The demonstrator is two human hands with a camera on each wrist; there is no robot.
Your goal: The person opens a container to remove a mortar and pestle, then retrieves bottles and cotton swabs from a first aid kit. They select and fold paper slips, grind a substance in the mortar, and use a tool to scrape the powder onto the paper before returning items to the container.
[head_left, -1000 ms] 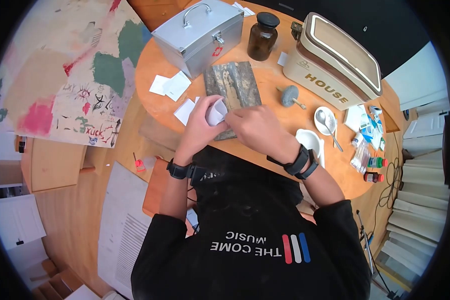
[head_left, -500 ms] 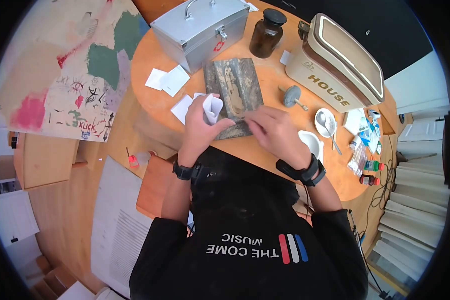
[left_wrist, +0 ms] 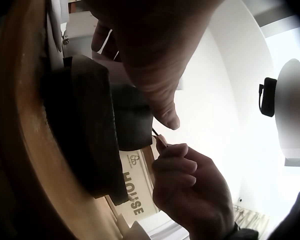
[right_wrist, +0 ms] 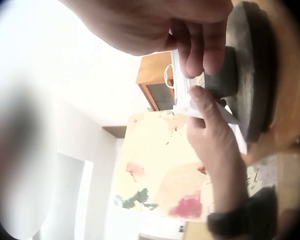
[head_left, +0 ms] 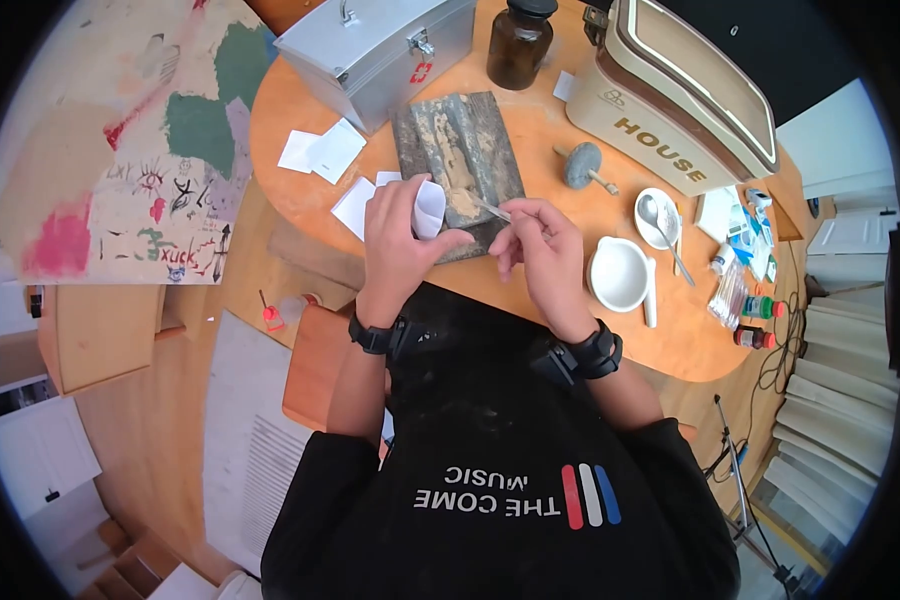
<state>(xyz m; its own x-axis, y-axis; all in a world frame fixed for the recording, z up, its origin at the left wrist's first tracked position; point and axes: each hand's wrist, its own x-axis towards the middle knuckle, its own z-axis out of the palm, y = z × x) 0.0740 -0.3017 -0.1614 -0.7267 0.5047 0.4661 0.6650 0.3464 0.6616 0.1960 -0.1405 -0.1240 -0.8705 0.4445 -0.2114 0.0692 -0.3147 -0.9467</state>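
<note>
A dark stone grinding trough [head_left: 460, 150] lies on the table, with tan powder [head_left: 440, 150] along its groove. My left hand [head_left: 395, 235] grips a rolled sheet of white paper [head_left: 429, 210] at the trough's near left side, its thumb pointing toward the right hand. My right hand [head_left: 545, 250] pinches a thin, pale, flat-ended tool [head_left: 494, 210], whose tip reaches over the near end of the groove. In the left wrist view, the right hand's fingers [left_wrist: 175, 162] are curled around the slim handle.
Right of the trough lie a stone wheel on a wooden axle [head_left: 582, 165], a white mortar [head_left: 618, 275] and a small bowl with a spoon [head_left: 653, 230]. Behind stand a silver case [head_left: 380, 60], a brown jar [head_left: 520, 45] and a cream box [head_left: 660, 120]. White papers [head_left: 335, 150] lie left.
My right hand has moved away from the paper, rightward to the trough's near end, and the thin tool now shows. The left hand keeps holding the rolled paper. The mortar has come into fuller view.
</note>
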